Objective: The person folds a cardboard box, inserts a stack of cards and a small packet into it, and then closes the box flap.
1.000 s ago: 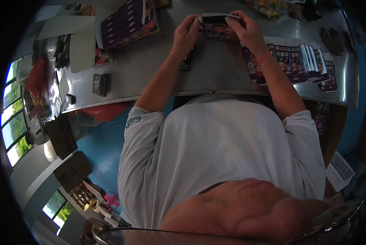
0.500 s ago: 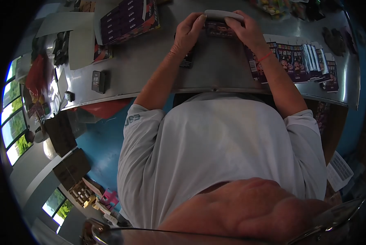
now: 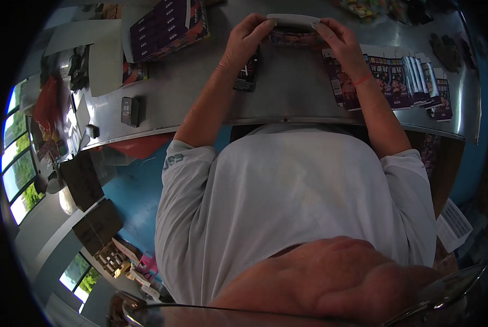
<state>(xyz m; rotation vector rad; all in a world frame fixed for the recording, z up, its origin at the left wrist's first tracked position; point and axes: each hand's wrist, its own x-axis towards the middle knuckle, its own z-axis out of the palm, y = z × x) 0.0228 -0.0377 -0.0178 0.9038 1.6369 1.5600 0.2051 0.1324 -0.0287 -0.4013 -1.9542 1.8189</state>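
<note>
Between my two hands, near the table's far edge, is a small purple printed carton [image 3: 294, 39] with its pale flap raised along the top. My left hand [image 3: 248, 37] grips the carton's left end, thumb on the flap. At the opposite end my right hand [image 3: 339, 43] holds the flap's corner with thumb and fingers. A black printed box [image 3: 246, 77] lies below my left wrist. Under and beside my right forearm are flat purple printed cartons [image 3: 383, 79] in an overlapping row. The carton's inside is hidden from this angle.
An open display box [image 3: 170, 30] filled with purple packs stands at the upper left. A small dark box [image 3: 129, 111] is near the front edge of the metal table [image 3: 184, 103]. Dark gloves [image 3: 444, 53] lie at right, and colourful wrapped items [image 3: 361, 10] at the back.
My hands have spread slightly apart along the carton. The right fingers have shifted outward to the flap's right corner, and more of the black box shows beside my left wrist.
</note>
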